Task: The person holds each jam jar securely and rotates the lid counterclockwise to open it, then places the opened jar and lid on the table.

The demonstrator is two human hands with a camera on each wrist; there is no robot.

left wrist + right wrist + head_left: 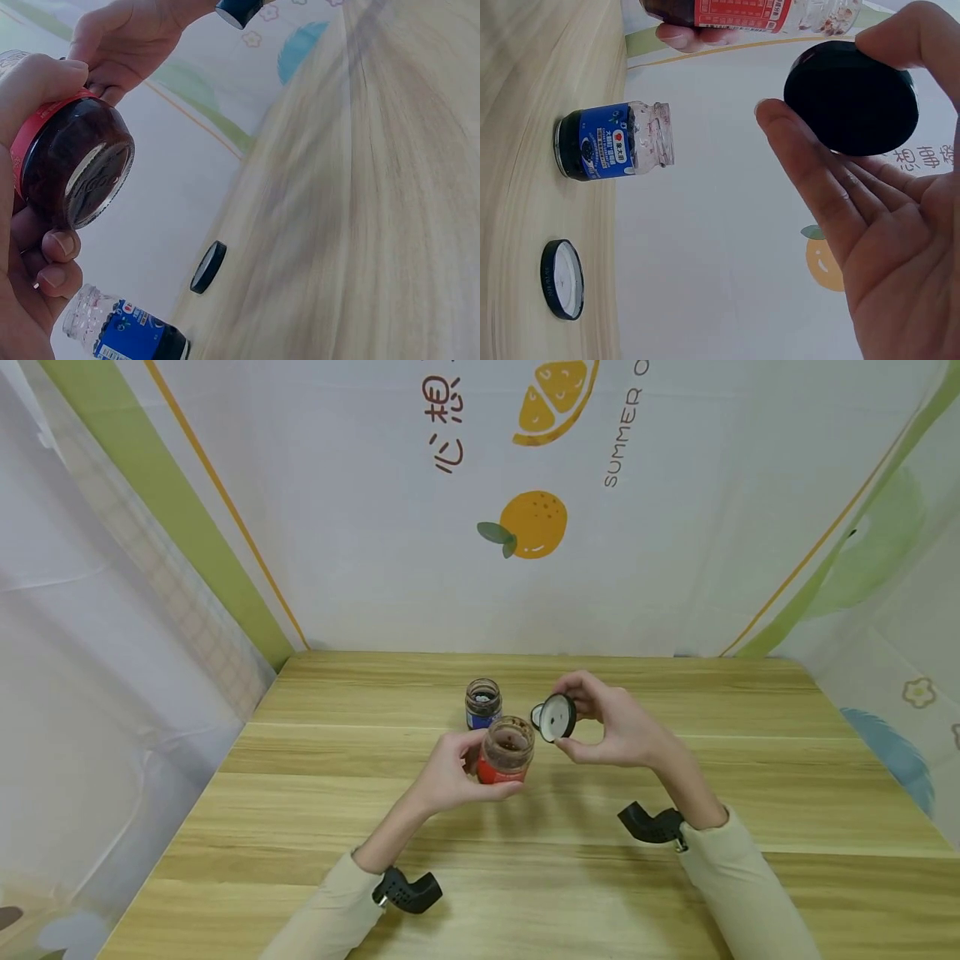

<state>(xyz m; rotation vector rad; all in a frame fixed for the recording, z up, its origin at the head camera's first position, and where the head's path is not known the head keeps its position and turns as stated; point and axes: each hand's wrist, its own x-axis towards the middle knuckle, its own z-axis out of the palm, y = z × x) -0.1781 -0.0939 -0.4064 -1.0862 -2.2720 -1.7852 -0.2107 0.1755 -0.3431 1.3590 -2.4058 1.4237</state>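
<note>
My left hand point(453, 772) grips a glass jar with a red label point(504, 760), its mouth uncovered and dark contents inside. Just to the right, my right hand point(611, 727) pinches a black lid point(558, 718) by its rim, the white inner face turned toward the jar. Lid and jar are apart. Behind the red-labelled jar stands a second glass jar with a blue label point(607, 142), upright on the table without a lid and partly filled with something dark. A second black lid point(562, 280) lies on the table beside it, white inside up; in the head view the held lid partly hides it.
The wooden table point(337, 827) runs back to a white curtain point(375, 568) printed with oranges and lettering. More printed cloth hangs on the left and right sides. A black camera mount point(408, 891) sits on the left wrist, another point(651, 823) on the right.
</note>
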